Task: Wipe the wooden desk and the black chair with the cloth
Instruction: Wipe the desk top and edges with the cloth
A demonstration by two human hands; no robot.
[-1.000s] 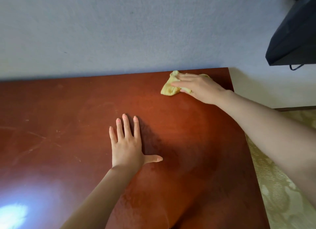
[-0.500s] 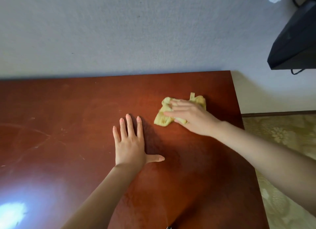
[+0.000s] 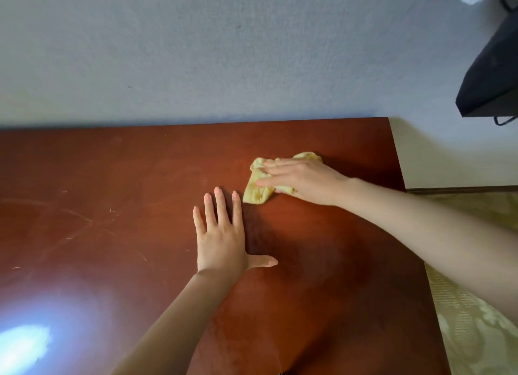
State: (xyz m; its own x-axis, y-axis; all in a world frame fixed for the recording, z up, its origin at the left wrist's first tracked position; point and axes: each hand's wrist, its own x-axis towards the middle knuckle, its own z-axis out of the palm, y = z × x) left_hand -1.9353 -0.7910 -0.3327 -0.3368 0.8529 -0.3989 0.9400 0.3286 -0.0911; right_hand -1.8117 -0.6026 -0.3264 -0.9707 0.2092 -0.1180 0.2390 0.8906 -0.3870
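The reddish-brown wooden desk (image 3: 112, 206) fills most of the view, its back edge against a grey wall. A crumpled yellow cloth (image 3: 256, 191) lies on the desk right of centre. My right hand (image 3: 305, 179) presses flat on top of the cloth, fingers pointing left. My left hand (image 3: 221, 237) rests flat on the desk just below and left of the cloth, fingers spread, thumb out to the right, holding nothing. The black chair is not in view.
A black box-shaped object (image 3: 493, 74) with a cable hangs at the upper right. Past the desk's right edge lies a patterned yellow-green floor covering (image 3: 471, 332). A bright light reflection (image 3: 22, 344) shows on the desk's lower left. Faint scratches mark the left side.
My right hand has drawn the cloth from the desk's far right corner toward me and leftward, close to the left hand's fingertips. The left hand stayed in place.
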